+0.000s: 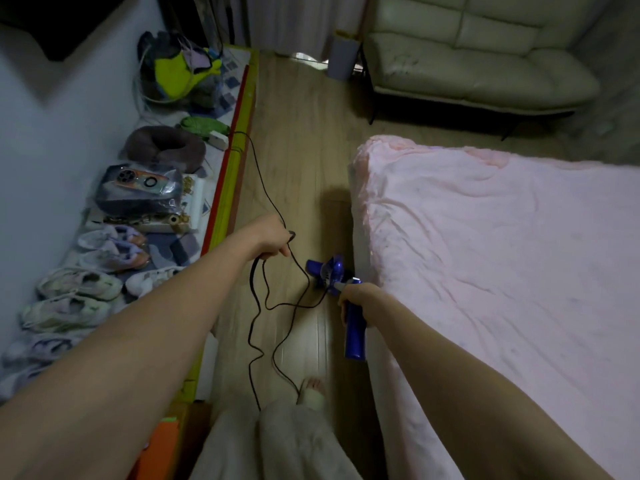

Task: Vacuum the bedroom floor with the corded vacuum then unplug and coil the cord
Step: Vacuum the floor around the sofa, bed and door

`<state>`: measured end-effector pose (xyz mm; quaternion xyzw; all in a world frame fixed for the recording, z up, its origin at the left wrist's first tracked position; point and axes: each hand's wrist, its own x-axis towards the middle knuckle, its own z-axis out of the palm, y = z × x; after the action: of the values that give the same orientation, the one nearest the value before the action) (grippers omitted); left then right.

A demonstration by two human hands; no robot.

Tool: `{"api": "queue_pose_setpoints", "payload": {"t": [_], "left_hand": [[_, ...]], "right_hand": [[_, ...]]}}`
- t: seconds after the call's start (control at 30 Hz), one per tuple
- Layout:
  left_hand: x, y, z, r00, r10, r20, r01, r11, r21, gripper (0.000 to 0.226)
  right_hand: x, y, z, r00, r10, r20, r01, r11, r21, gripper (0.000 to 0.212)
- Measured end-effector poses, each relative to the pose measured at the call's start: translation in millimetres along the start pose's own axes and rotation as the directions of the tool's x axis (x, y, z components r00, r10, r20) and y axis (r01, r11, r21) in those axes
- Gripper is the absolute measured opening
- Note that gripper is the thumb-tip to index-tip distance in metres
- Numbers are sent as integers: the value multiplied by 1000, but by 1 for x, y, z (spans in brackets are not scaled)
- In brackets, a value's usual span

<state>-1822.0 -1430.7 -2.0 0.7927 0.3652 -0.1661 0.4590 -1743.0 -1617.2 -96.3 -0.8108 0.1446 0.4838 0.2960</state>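
My left hand [273,237] curls round loops of the black cord [258,327]; my right hand [353,299] grips the blue vacuum [346,299] handle, just beside the pink bed [502,254]. The cord trails over the wooden floor [298,150] toward a white adapter [218,138], well left of the bed.

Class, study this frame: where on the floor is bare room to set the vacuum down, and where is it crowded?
Bare wood floor lies between the mat's yellow edge and the sofa. Crowded: black cord loops beside the bed, and shoes fill the mat.
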Motion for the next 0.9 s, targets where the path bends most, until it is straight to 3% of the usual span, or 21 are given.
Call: {"api": "queue_pose_setpoints", "payload": {"t": [0.23, 0.57, 0.77, 0.9], "left_hand": [[-28, 0, -5, 998, 67, -9, -66, 997, 40, 16], [7, 11, -19, 997, 66, -38, -66, 998, 13, 20], [72, 43, -27, 999, 8, -50, -9, 1000, -6, 20], [127, 77, -26, 996, -67, -52, 66, 997, -35, 22]], "right_hand": [[-31, 24, 7, 998, -15, -63, 12, 999, -45, 42], [-7, -16, -19, 994, -53, -96, 54, 999, 9, 48], [50, -75, -56, 990, -97, -100, 107, 989, 99, 36], [91, -130, -85, 991, -118, -69, 123, 988, 89, 43]]}}
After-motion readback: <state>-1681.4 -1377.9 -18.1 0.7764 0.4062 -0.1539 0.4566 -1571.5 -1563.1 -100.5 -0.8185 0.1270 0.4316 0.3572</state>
